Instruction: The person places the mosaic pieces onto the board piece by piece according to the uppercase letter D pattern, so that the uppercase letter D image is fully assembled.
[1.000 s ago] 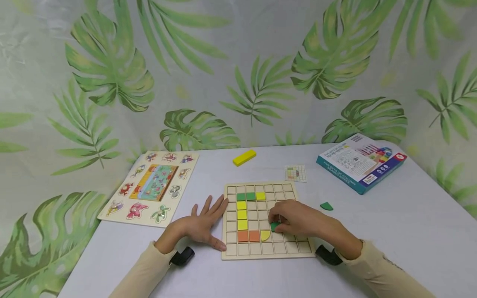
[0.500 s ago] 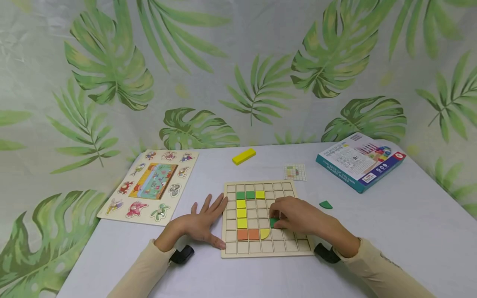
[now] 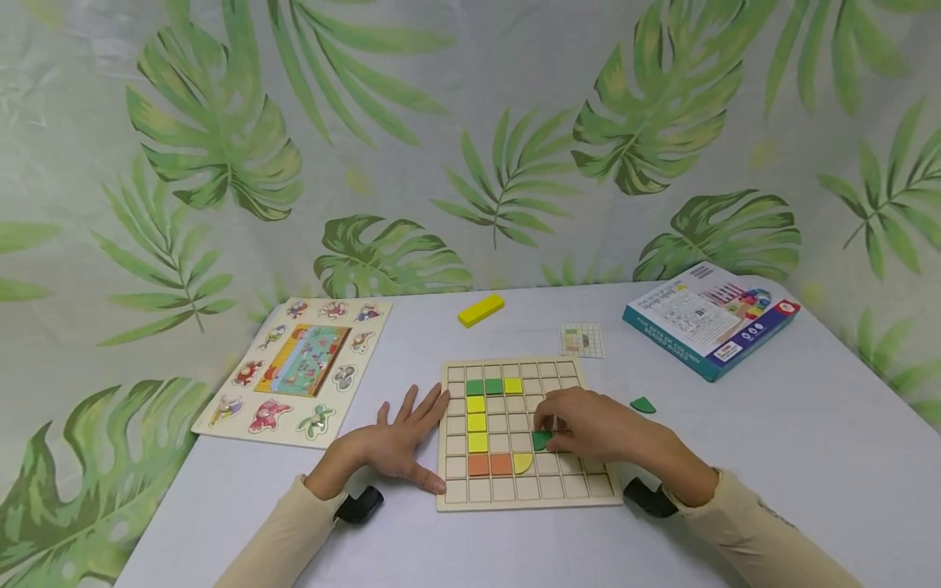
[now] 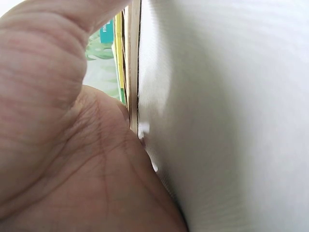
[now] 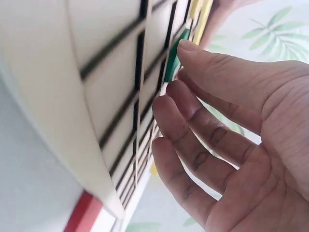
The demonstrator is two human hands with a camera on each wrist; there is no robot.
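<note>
A square wooden grid board (image 3: 494, 494) lies on the table. On it sit green and yellow square tiles, two orange tiles (image 3: 489, 465) and a yellow quarter-circle tile (image 3: 523, 463). My right hand (image 3: 588, 420) is over the board's right half, pinching a green quarter-circle tile (image 3: 541, 441) at a grid cell. In the right wrist view, the thumb touches this green tile (image 5: 176, 55) while the other fingers curve close to the grid. My left hand (image 3: 400, 445) rests with spread fingers against the board's left edge; the left wrist view shows its palm (image 4: 96, 159) beside that edge.
A loose green quarter-circle tile (image 3: 643, 405) lies right of the board. Behind it are a small pattern card (image 3: 581, 340) and a toy box (image 3: 709, 318). A yellow block (image 3: 481, 311) lies at the back, and a sea-animal puzzle board (image 3: 209, 425) at left.
My right hand has shifted slightly at the same cell, and the green tile now shows its rounded lower edge. The left hand stays in place.
</note>
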